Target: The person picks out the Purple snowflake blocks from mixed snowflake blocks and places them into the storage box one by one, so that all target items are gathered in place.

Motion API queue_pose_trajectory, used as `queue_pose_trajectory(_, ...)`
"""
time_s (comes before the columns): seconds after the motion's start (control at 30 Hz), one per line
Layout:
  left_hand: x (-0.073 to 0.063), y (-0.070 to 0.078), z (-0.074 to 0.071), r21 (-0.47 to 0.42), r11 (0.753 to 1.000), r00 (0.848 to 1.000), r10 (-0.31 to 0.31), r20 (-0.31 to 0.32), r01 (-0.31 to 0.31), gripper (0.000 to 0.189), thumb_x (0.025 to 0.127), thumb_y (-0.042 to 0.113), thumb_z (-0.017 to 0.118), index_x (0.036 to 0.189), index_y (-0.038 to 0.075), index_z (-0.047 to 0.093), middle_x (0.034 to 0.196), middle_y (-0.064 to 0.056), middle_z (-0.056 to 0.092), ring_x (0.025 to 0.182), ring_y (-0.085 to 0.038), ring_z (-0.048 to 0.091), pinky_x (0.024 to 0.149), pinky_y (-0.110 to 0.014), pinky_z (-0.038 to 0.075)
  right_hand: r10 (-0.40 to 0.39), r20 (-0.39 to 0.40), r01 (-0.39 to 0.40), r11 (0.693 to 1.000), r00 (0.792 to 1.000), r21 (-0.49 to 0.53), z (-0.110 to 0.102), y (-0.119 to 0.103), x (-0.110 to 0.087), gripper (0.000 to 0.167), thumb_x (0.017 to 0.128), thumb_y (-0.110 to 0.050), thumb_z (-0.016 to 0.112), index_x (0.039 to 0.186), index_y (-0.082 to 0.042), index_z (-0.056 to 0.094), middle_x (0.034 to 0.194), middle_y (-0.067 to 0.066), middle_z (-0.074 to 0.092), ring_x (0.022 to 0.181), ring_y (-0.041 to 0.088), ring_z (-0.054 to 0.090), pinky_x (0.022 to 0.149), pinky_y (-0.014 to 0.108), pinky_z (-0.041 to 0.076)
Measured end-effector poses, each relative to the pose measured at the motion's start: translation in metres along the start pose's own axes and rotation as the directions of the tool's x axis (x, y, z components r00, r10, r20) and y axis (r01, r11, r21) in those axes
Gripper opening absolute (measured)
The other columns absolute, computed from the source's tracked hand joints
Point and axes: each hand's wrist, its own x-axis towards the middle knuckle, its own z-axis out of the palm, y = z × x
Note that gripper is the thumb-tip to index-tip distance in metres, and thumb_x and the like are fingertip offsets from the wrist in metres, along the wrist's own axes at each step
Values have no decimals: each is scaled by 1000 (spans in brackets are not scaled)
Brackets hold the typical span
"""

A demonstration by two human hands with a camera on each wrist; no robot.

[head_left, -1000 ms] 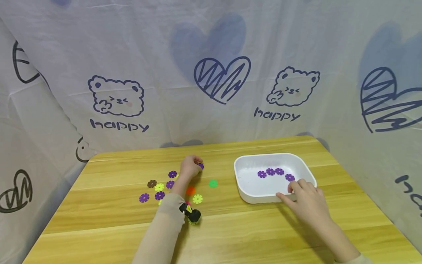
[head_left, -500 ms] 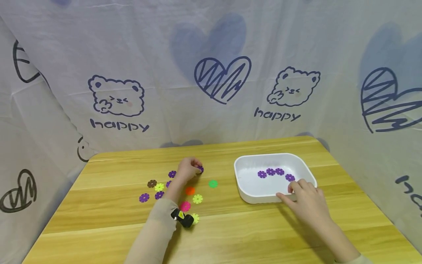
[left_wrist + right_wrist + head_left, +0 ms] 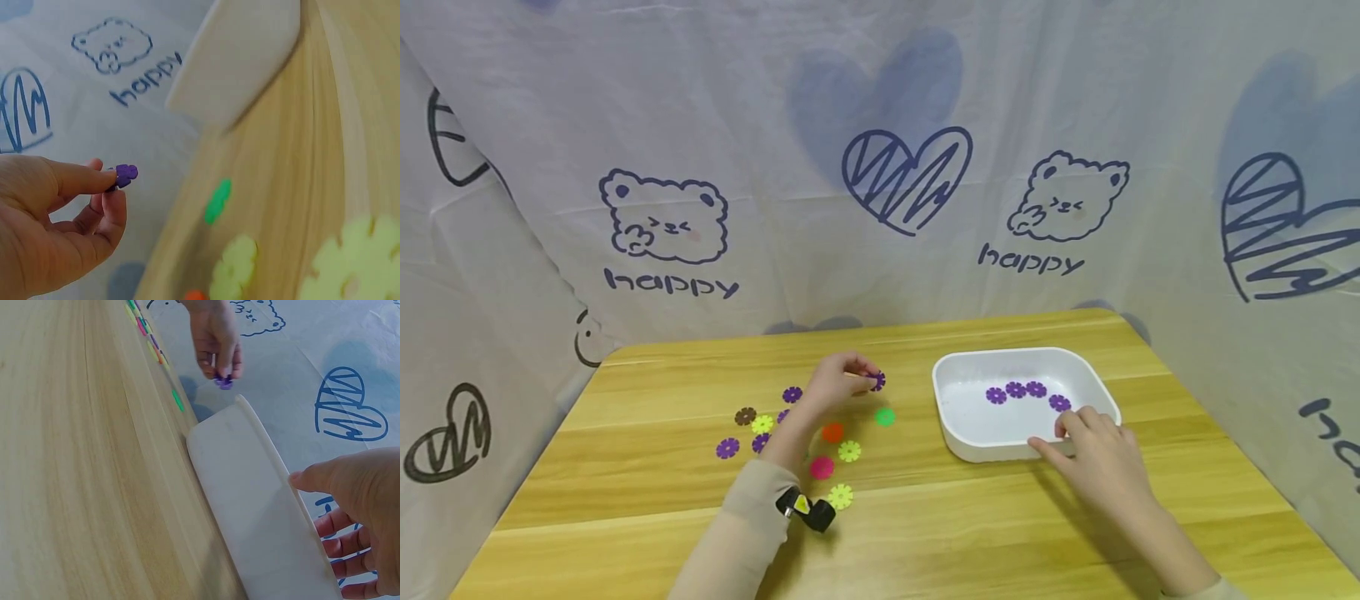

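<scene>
My left hand pinches a purple notched plastic disc between thumb and fingers, raised above the table. In the right wrist view this disc hangs beyond the corner of the white tray. At the tray's near right rim, my right hand grips the wall, thumb outside and fingers over the inner side. Several purple discs lie on the tray's floor. Below the left hand are a green disc, an orange disc and a pink disc, flat on the wood.
More notched discs lie left of the forearm: a brown one, a yellow one and several purple ones, some partly hidden by the arm. A yellow disc sits near the wrist camera. Printed cloth hangs behind the table.
My left hand has lifted the purple disc off the table and moved it slightly right, toward the tray. The pink disc has come into view from under the forearm. My right hand stays put.
</scene>
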Motion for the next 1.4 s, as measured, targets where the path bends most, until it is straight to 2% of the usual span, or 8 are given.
queue_pose_trajectory(0.1,-5,12,5,-9,999,998,40,40,-40,11,87,1,68,98,3,70,97,-10,64,87,-21,66,81,-33,59,-1,1,1,1000,1000,1,0,0,0,44,87,-54,64,90,-10,62,89,6,61,87,25,55,78,52,43)
queue_pose_trajectory(0.27,-11,30,15,-50,998,994,54,100,-50,13,89,4,67,102,4,70,102,-12,67,97,-34,68,85,-35,58,0,8,0,1000,1000,5,1,1,0,44,87,-54,64,91,-10,63,90,6,61,87,25,55,78,53,42)
queue_pose_trajectory(0.53,-10,56,40,-126,989,982,94,161,-74,15,89,4,68,104,2,69,101,-12,66,89,-22,69,83,-33,59,-3,-2,3,1000,1000,5,2,2,0,44,87,-54,64,90,-10,63,90,6,61,87,25,55,77,51,42)
queue_pose_trajectory(0.67,-5,65,56,-144,987,978,96,183,-70,14,89,4,68,102,1,70,100,-12,66,92,-26,68,85,-37,59,-4,1,4,1000,1000,5,2,2,0,43,87,-54,65,90,-11,62,89,6,60,87,24,55,77,51,42)
queue_pose_trajectory(0.9,4,72,83,-142,989,974,80,211,-50,13,89,5,68,101,3,71,99,-10,68,94,-31,68,83,-33,59,2,12,-2,1000,1000,1,1,2,0,42,87,-53,65,90,-11,62,88,5,60,86,24,54,78,51,42)
queue_pose_trajectory(1.03,11,70,100,-133,991,974,50,220,-21,13,88,6,69,100,3,72,95,-8,68,90,-27,68,77,-27,59,7,19,-7,1000,1000,1,0,1,0,42,87,-53,65,90,-11,62,89,5,59,87,24,54,78,52,42)
queue_pose_trajectory(1.23,19,67,126,-79,997,969,25,246,-5,14,87,6,71,101,5,73,92,-6,69,85,-18,67,78,-28,59,0,10,0,1000,1000,2,0,1,0,41,87,-52,65,90,-11,62,88,5,59,87,24,54,77,50,42)
queue_pose_trajectory(1.4,24,69,146,-52,999,973,3,230,9,17,86,2,70,102,3,74,94,-8,71,87,-21,69,72,-24,59,-4,5,4,1000,1000,-4,0,1,0,40,87,-51,65,90,-11,61,87,5,58,86,25,54,76,50,42)
